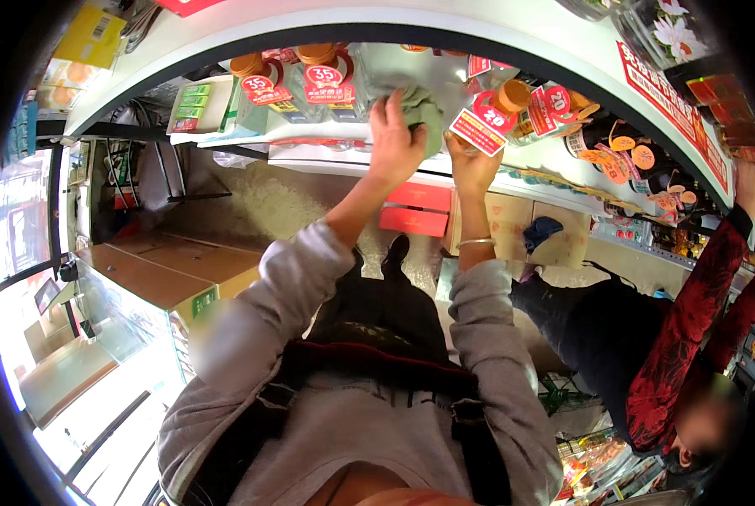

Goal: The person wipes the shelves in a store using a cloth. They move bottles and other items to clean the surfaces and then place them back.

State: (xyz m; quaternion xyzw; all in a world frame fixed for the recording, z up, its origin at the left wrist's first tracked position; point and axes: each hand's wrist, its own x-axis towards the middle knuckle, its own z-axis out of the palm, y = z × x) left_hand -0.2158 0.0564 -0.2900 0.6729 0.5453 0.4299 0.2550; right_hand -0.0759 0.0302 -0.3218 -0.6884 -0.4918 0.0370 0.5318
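Observation:
A crumpled grey-green cloth (429,118) lies on the white shelf (392,61), and my left hand (393,139) presses it there, fingers bent over its left side. Just to the right, my right hand (473,167) closes around a bottle with an orange-brown cap (513,94). A red-and-white tag (479,131) hangs over this bottle and covers my fingertips and most of its body. Left of the cloth stand clear jars (308,102) with orange-brown lids and round red tags. More tagged bottles (556,111) stand to the right of my right hand.
Small green boxes in a tray (193,105) sit at the shelf's left. An upper shelf edge (377,35) curves above. Below are red boxes (415,209) and cardboard boxes (512,223). At right, a person in a red-and-black patterned sleeve (677,337) reaches to the shelving.

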